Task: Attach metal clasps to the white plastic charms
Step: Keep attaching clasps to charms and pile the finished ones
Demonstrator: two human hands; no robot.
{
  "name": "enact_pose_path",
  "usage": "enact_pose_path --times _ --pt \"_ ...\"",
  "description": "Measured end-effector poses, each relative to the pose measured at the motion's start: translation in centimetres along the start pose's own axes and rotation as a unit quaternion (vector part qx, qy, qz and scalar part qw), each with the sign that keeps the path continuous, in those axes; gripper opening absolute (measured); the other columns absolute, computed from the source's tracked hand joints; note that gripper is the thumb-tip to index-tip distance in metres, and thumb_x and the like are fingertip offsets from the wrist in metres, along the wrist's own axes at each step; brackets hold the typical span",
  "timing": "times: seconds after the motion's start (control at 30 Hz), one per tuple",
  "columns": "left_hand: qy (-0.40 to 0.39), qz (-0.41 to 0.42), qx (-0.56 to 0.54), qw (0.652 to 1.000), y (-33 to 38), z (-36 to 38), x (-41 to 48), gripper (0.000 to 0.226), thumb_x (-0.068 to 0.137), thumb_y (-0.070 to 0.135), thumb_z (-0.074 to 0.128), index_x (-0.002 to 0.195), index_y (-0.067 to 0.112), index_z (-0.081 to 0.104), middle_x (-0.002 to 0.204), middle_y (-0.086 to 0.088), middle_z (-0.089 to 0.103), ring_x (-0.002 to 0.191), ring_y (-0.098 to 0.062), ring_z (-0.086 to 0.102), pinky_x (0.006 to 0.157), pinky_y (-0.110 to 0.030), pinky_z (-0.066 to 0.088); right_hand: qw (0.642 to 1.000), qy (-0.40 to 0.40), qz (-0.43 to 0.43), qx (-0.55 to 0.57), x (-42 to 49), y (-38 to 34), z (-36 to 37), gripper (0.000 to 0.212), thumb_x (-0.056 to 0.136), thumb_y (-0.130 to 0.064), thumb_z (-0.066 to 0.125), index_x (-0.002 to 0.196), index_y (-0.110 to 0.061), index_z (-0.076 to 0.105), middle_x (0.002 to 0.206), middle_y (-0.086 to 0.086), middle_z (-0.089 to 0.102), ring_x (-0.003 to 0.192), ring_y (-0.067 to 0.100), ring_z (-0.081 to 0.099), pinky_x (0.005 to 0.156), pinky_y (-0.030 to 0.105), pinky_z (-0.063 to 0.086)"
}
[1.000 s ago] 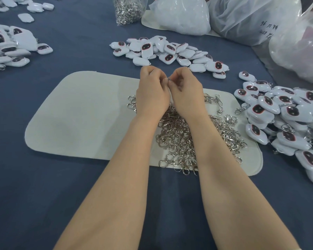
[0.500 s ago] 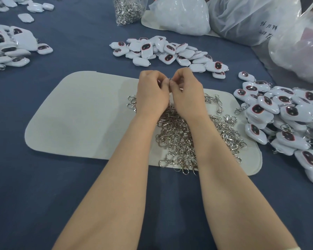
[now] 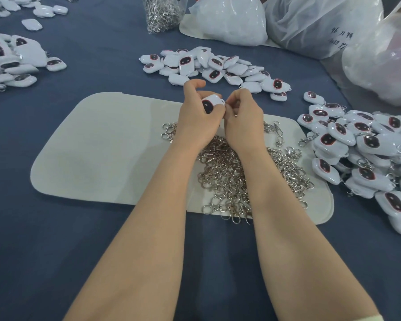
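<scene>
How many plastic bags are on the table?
4, all along the far side: a clear bag of metal clasps, a white bag beside it, a bag with writing, a cloudy bag at far right. More may be hidden.

A white charm [image 3: 210,104], dark oval showing, is gripped tilted above the heaped silver clasps [image 3: 227,172]; loose charms [image 3: 214,66] lie at twelve o'clock.

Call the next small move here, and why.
Probably the right hand should seat a clasp on the charm. The left hand grips that charm above the mat, right fingertips pinch at its right corner, and no clasp hangs from it yet. Any clasp in the fingers is hidden.
</scene>
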State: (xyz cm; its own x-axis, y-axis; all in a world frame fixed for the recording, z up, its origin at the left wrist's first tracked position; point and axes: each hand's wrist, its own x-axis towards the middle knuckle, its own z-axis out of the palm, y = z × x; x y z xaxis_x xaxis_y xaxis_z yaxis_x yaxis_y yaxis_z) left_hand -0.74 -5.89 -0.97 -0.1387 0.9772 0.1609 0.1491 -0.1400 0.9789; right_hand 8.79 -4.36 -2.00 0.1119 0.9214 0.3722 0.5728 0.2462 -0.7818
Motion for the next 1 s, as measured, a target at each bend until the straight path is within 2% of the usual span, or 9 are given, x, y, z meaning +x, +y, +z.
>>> enact_pose_path --times 0.2,0.3,0.4,0.47,0.57,0.63,0.73,0.87,1.0 --pt "0.008 -0.001 0.016 1.0 -0.18 -0.11 0.13 0.039 0.085 0.006 0.055 0.119 0.018 0.038 0.1 0.01 0.057 0.082 -0.018 0.059 0.087 -0.042 0.052 1.0 0.01 0.007 0.009 0.07 0.03 0.1 0.008 0.092 -0.007 0.052 0.089 -0.014 0.049 0.077 -0.003 0.056 0.073 0.015 0.052 0.064 0.022 0.038" --pt "0.008 0.002 0.013 1.0 -0.25 -0.11 0.15 0.039 0.085 0.006 0.055 0.118 0.018 0.039 0.101 0.009 0.058 0.082 -0.019 0.058 0.088 -0.042 0.051 1.0 0.009 0.009 0.002 0.09 0.08 0.18 0.008 0.092 -0.008 0.052 0.089 -0.014 0.049 0.072 -0.01 0.051 0.068 0.008 0.048 0.062 0.02 0.035" --pt "0.009 0.007 0.023 1.0 -0.37 -0.09 0.2 0.041 0.085 0.006 0.055 0.121 0.015 0.04 0.105 0.007 0.058 0.085 -0.016 0.059 0.087 -0.039 0.051 1.0 0.008 0.002 -0.002 0.06 0.06 0.16 0.004 0.092 -0.007 0.053 0.092 -0.012 0.052 0.075 -0.008 0.052 0.069 0.009 0.049 0.063 0.02 0.036" --pt "0.011 0.012 0.033 0.999 -0.52 -0.16 0.34 0.042 0.085 0.007 0.055 0.123 0.015 0.04 0.107 0.006 0.058 0.081 -0.011 0.058 0.083 -0.029 0.051 1.0 0.005 -0.006 -0.008 0.01 0.0 0.14 0.004 0.092 -0.007 0.052 0.093 -0.011 0.051 0.077 -0.005 0.053 0.072 0.013 0.049 0.064 0.021 0.036" --pt "0.013 0.023 0.052 0.998 -0.7 -0.23 0.45 0.043 0.085 0.007 0.055 0.124 0.014 0.04 0.108 0.006 0.058 0.079 0.001 0.055 0.068 -0.007 0.041 1.0 -0.002 -0.011 -0.019 -0.06 -0.05 0.14 0.003 0.092 -0.006 0.051 0.095 -0.006 0.053 0.081 -0.001 0.055 0.076 0.016 0.05 0.067 0.026 0.038" --pt "0.012 0.025 0.062 0.998 -0.82 -0.26 0.49 0.042 0.086 0.007 0.054 0.125 0.013 0.039 0.107 0.006 0.057 0.078 0.003 0.054 0.062 -0.003 0.038 1.0 -0.001 -0.014 -0.02 -0.06 -0.06 0.13 0.005 0.092 -0.006 0.051 0.097 -0.004 0.054 0.083 0.001 0.056 0.076 0.016 0.05 0.068 0.027 0.039" --pt "0.025 0.025 0.041 0.999 -0.67 -0.35 0.46 0.038 0.086 0.004 0.053 0.12 0.013 0.04 0.106 0.005 0.059 0.077 0.003 0.054 0.061 -0.004 0.04 0.999 -0.011 -0.023 -0.028 -0.17 -0.15 0.24 0.006 0.092 -0.005 0.051 0.097 -0.003 0.054 0.083 0.002 0.057 0.075 0.018 0.05 0.066 0.027 0.037" --pt "0.025 0.037 0.021 0.999 -0.22 -0.11 0.41 0.035 0.084 0.004 0.053 0.114 0.018 0.04 0.1 0.011 0.06 0.085 0.0 0.056 0.078 -0.017 0.045 0.999 -0.014 -0.026 -0.034 -0.4 -0.25 0.41 0.011 0.09 -0.001 0.047 0.098 -0.001 0.054 0.083 0.004 0.057 0.076 0.02 0.051 0.066 0.029 0.037" --pt "0.023 0.031 0.025 0.999 -0.32 -0.12 0.27 0.038 0.084 0.006 0.055 0.119 0.014 0.043 0.11 0.002 0.061 0.091 -0.008 0.057 0.081 -0.019 0.045 1.0 0.016 -0.001 0.002 -0.22 -0.21 0.31 0.005 0.091 -0.003 0.051 0.095 -0.005 0.054 0.079 -0.002 0.054 0.07 0.013 0.047 0.061 0.02 0.033"
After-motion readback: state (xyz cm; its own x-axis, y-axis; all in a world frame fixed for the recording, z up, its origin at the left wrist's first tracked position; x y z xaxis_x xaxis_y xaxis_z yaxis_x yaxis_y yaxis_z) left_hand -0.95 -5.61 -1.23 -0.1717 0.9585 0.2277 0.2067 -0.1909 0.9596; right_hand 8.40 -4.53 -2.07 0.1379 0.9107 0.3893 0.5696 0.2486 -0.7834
